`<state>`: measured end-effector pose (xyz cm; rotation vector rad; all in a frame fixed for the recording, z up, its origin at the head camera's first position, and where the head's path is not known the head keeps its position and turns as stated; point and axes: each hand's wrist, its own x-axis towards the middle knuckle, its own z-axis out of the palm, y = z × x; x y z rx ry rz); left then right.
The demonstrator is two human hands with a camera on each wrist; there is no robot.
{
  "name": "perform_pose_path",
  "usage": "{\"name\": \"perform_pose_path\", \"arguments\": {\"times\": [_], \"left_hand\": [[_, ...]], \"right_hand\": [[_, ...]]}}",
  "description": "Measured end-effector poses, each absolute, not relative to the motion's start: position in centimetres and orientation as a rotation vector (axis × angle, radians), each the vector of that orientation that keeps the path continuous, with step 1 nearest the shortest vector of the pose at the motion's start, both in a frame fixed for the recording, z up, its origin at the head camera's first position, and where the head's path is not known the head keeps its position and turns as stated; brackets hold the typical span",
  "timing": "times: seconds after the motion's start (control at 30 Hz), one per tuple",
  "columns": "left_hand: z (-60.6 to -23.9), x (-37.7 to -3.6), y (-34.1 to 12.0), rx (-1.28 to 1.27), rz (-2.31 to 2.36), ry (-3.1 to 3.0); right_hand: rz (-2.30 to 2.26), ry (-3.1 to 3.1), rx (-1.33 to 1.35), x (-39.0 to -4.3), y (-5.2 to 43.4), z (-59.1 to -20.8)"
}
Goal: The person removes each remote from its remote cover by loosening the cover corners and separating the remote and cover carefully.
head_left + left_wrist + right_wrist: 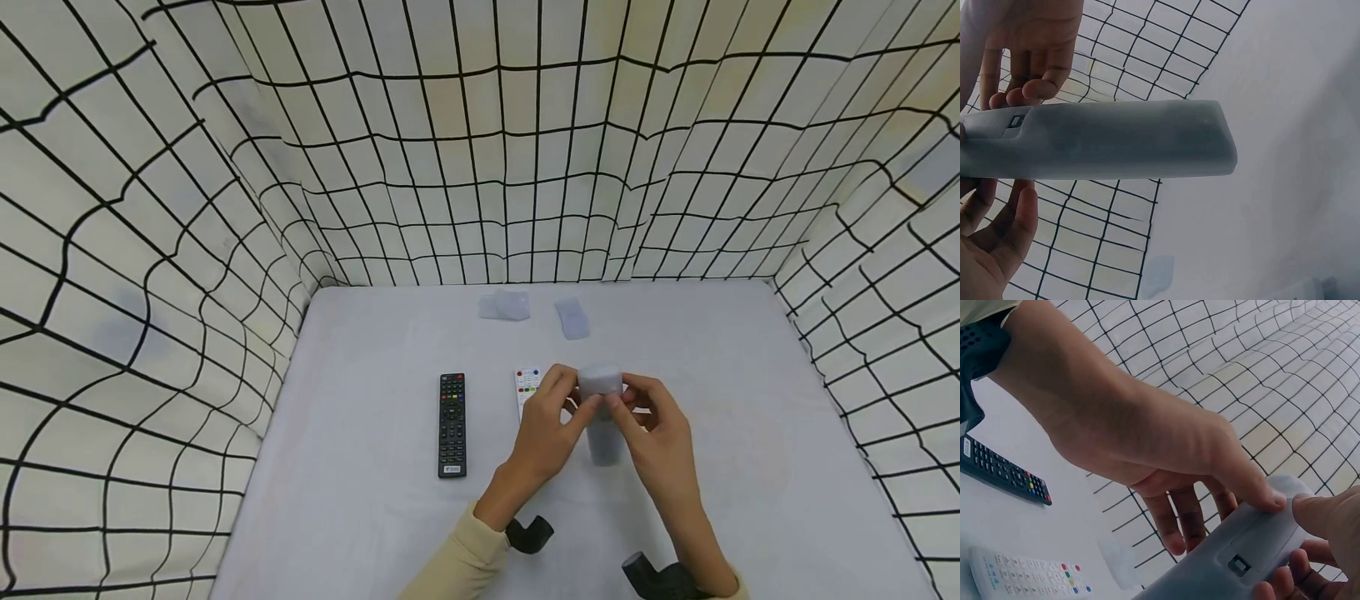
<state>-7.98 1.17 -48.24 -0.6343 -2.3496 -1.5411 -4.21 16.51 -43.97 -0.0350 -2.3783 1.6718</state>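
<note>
A pale grey-white remote control (604,437) is held above the table, its back with the battery cover (1266,537) showing in the right wrist view. My left hand (543,429) grips its far end from the left, thumb on the cover. From the right, my right hand (663,437) holds the same end, its thumb close to the left one. In the left wrist view, the remote's long body (1129,140) extends beyond both hands. A white remote (527,387) with coloured buttons lies partly hidden behind my left hand.
On the table (337,400), a black remote (452,425) lies left of the hands. Two thin translucent pieces, a left one (505,305) and a right one (572,318), lie toward the back. Black-gridded white walls (517,167) rise behind and along both sides.
</note>
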Motion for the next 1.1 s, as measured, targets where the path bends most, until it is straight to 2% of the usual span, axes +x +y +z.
{"name": "perform_pose_path", "arguments": {"times": [0.3, 0.6, 1.1], "left_hand": [[-47.8, -6.8, 0.0, -0.532, -1.634, -2.423], [-48.4, -6.2, -0.8, -0.428, -1.606, -2.443], [-49.5, -6.6, -2.6, -0.554, -0.643, -2.266]], "right_hand": [[1.617, -2.394, 0.029, -4.0, 15.5, -44.8], [1.795, -2.424, 0.048, -3.4, 14.9, -46.2], [1.977, -2.347, -0.014, -3.2, 13.9, -48.5]]}}
